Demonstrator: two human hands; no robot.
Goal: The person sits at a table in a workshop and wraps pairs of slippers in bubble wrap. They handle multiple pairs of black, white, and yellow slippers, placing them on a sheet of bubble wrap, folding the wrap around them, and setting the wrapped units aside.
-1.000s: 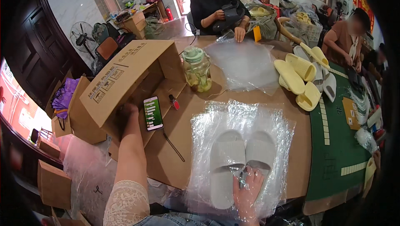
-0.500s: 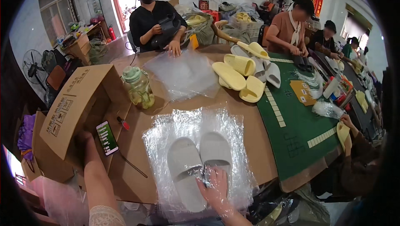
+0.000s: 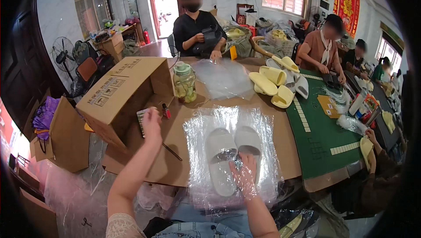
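Observation:
A pair of grey slippers point(image 3: 221, 161) lies side by side on a stack of clear plastic bags point(image 3: 197, 137), on the cardboard-topped table in front of me. My right hand point(image 3: 245, 172) rests on the right slipper below its strap, fingers spread; shiny clear film shows over the hand and wrist. My left hand point(image 3: 152, 126) is raised above a phone point(image 3: 141, 116) that it partly covers, beside the box opening. Its fingers are drawn together, and whatever they hold is too small to make out.
An open cardboard box point(image 3: 118, 89) lies at left; a glass jar point(image 3: 184, 84) and a small red item point(image 3: 166, 111) stand near it. Yellow slippers point(image 3: 283, 97) pile up at right by a green mat point(image 3: 313, 128). Several people work around the table; one point(image 3: 199, 27) faces me.
My left hand has come out of the cardboard box and risen over the phone. The right hand stays on the slippers. The whole view has shifted left.

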